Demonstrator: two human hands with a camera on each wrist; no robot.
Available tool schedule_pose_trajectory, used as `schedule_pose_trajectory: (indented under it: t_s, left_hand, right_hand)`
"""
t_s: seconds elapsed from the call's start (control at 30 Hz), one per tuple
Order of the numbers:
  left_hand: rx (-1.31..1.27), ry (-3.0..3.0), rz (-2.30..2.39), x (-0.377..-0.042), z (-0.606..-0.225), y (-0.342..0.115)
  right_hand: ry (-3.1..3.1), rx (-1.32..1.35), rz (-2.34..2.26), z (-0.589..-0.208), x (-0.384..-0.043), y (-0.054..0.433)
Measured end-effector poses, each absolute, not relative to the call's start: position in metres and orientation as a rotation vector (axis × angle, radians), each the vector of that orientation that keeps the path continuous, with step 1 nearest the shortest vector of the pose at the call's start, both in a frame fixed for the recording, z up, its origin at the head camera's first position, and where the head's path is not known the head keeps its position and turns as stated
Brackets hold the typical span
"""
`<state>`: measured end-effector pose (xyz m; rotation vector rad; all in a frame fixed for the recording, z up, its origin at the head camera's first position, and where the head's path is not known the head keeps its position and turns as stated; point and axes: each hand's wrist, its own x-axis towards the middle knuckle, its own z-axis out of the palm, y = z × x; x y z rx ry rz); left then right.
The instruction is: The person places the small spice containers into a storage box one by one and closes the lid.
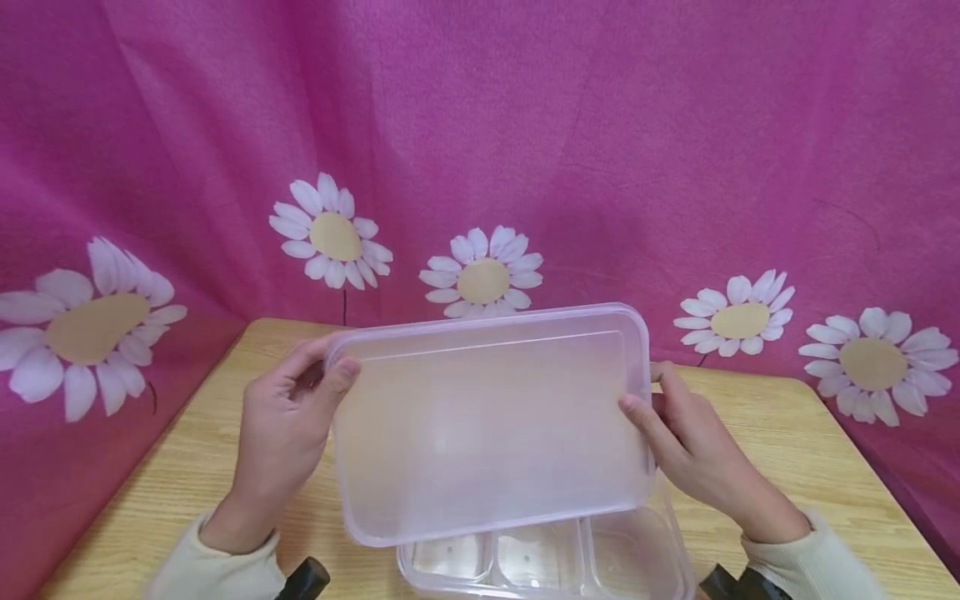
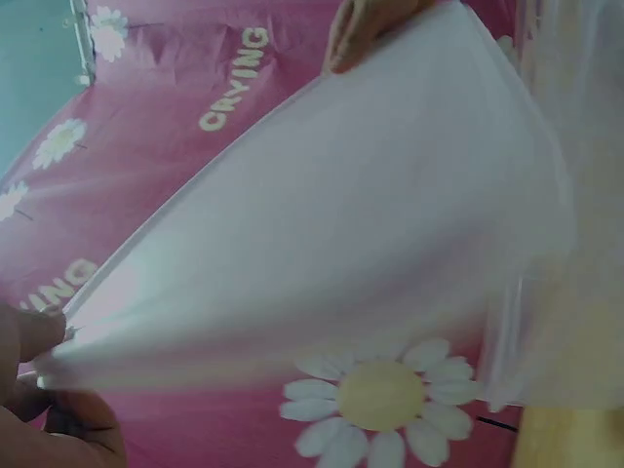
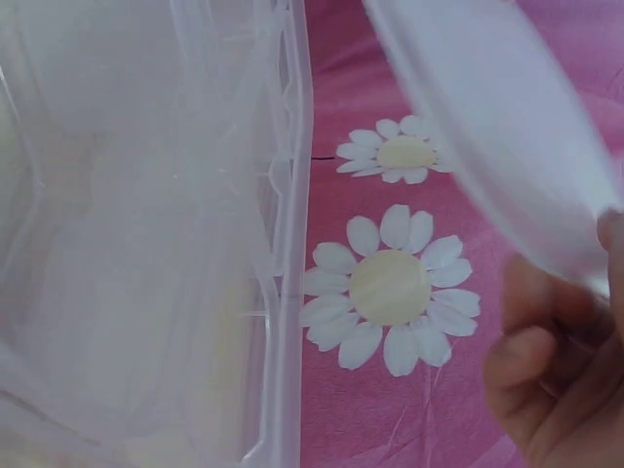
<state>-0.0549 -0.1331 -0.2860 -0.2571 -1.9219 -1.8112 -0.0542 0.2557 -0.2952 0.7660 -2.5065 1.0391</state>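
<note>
A translucent plastic lid (image 1: 487,425) is held up at a tilt in the head view, its flat face toward me. My left hand (image 1: 288,425) pinches its upper left corner between thumb and fingers. On the opposite side, my right hand (image 1: 697,442) pinches the right edge, thumb on the near face. Below and partly behind the lid is a clear container (image 1: 536,558) with several compartments, standing on the table; the lid hides its far part. The left wrist view shows the lid (image 2: 322,214) slanting across, and the right wrist view shows the container (image 3: 127,244) close up.
The wooden table (image 1: 757,425) carries the container near its front edge. Behind and beside it hangs a magenta cloth (image 1: 525,125) printed with white daisies. Dark wrist-camera parts (image 1: 303,579) show at the sleeves.
</note>
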Motion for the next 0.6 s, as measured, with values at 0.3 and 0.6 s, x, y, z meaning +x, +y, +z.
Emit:
schedule_pose_trajectory:
  t_s: [0.3,0.6]
  left_hand:
    - [-0.397,-2.493,-1.681,-0.075,-0.312,-0.131]
    - [-0.409,-2.548,-1.597,-0.084,-0.328,-0.122]
  right_hand:
    - [-2.628,0.506,1.080,-0.307,-0.040,0.265]
    - [-2.804,0.112,1.104,-0.312,-0.023,0.263]
